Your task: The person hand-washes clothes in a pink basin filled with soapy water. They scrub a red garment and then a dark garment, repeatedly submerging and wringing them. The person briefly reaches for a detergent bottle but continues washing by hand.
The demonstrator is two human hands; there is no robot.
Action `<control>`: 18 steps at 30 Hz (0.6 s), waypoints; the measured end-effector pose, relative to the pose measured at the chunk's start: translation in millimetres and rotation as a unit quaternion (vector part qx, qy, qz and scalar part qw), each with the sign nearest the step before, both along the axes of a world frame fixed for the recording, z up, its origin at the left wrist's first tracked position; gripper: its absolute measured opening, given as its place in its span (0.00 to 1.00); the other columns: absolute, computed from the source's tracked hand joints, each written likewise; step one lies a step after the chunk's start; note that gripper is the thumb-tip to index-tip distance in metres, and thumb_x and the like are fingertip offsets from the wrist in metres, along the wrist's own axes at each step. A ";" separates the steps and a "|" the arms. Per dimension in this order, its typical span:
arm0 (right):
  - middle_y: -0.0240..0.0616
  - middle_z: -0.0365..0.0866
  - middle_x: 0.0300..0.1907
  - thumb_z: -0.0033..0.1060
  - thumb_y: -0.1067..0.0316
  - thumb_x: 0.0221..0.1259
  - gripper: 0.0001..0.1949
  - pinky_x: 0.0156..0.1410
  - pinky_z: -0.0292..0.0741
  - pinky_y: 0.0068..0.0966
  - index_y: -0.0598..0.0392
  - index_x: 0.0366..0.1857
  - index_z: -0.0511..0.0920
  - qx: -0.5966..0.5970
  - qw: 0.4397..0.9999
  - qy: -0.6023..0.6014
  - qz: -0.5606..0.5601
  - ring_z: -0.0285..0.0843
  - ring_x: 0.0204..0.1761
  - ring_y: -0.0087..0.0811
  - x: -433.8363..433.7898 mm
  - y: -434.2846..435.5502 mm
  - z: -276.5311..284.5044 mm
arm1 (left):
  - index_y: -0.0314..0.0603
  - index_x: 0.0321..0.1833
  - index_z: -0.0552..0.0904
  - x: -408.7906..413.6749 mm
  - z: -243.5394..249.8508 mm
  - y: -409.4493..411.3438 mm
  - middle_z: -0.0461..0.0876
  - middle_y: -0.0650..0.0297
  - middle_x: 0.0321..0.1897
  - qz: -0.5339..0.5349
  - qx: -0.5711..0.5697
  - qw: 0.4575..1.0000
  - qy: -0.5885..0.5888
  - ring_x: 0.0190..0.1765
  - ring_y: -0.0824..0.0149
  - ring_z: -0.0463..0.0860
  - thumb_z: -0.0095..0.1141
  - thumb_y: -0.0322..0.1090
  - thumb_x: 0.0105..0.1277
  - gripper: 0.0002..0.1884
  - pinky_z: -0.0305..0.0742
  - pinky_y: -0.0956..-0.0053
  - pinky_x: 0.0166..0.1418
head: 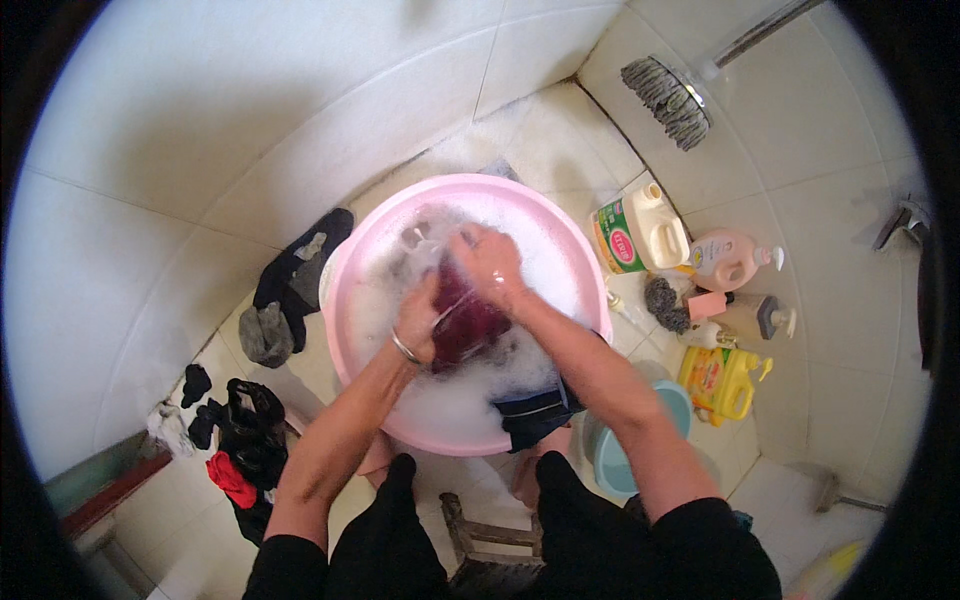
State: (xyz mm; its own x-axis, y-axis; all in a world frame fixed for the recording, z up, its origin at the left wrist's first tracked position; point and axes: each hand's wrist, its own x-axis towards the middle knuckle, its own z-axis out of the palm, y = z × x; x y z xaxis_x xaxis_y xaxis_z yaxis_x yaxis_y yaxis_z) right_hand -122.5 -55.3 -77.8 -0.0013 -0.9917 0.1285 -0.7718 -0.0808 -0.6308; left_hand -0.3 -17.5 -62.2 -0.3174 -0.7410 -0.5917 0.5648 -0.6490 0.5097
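Observation:
Both my hands are over a large pink plastic basin (343,315) filled with soapy water and white suds (442,412). Between them is a wet dark red garment (472,330), partly sunk in the foam. My left hand (417,311), with a silver bracelet at the wrist, grips its left side. At its upper right my right hand (489,259) holds the cloth, the fingers blurred and flecked with foam. Draped over the basin's front right rim is a dark navy garment (536,412) with a pale stripe. What else lies under the suds is hidden.
Dark clothes (304,270) and black and red items (251,442) lie on the tiles at left. At right stand a white jug (645,232), a pink pump bottle (724,259), a yellow detergent jug (718,386) and a light-blue basin (619,457). A mop (667,101) leans there. A wooden stool (495,555) is below me.

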 end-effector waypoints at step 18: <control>0.44 0.78 0.31 0.61 0.54 0.54 0.14 0.48 0.68 0.39 0.56 0.26 0.79 0.088 0.980 0.051 0.169 0.75 0.36 0.43 -78.6 56.4 47.0 | 0.40 0.44 0.78 81.6 2.2 24.5 0.73 0.71 0.40 -0.064 -0.295 0.914 -0.270 0.43 0.77 0.72 0.49 0.21 0.60 0.11 0.67 0.83 0.50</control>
State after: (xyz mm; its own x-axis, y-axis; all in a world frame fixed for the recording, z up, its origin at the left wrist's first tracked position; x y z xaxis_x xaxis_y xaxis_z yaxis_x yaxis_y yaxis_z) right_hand -201.1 1.2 -30.8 0.3352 -0.9401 -0.0626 -0.7799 -0.2396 -0.5782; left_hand 81.3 7.0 -60.0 -0.2041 -0.9589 -0.1973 0.0652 -0.2144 0.9746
